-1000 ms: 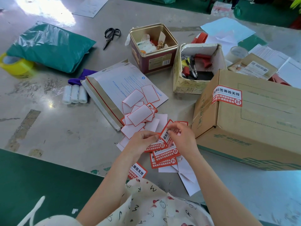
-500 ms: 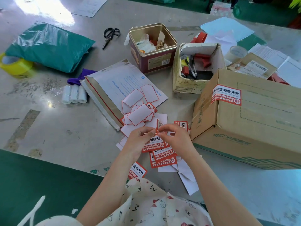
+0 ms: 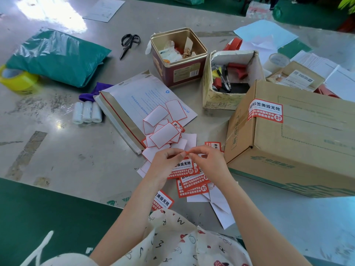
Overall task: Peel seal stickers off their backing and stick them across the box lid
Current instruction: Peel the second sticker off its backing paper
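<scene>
1. Fingertips of left hand (image 3: 164, 166) and right hand (image 3: 208, 162) pinched narrow, meeting on the red top edge of one seal sticker (image 3: 183, 165); held just above the loose sticker pile (image 3: 193, 184) near the worktop's front edge.
2. A second ago held slanted with its printed face showing; now turned almost flat, pinch moved to one corner. Probably the start of the peel, backing not yet off.
3. Just behind the hands, a heap of used backing papers (image 3: 163, 131), blank with red outlines, lying partly on a white mailing envelope (image 3: 142, 104).
4. Cardboard box (image 3: 299, 143) at the worktop's right side, lid closed, one sticker already on it (image 3: 266, 111), folded over the lid's near-left corner onto the side wall. More seals likely needed.
5. Square tin (image 3: 177, 58) towards the back, open, holding wrapped odds and ends and paper tags.
6. Small open carton (image 3: 228, 79) beside the tin, holding pens and red-handled stamps.
7. Scissors (image 3: 128, 44) further back; yellow tape roll (image 3: 18, 80) at the left edge.
</scene>
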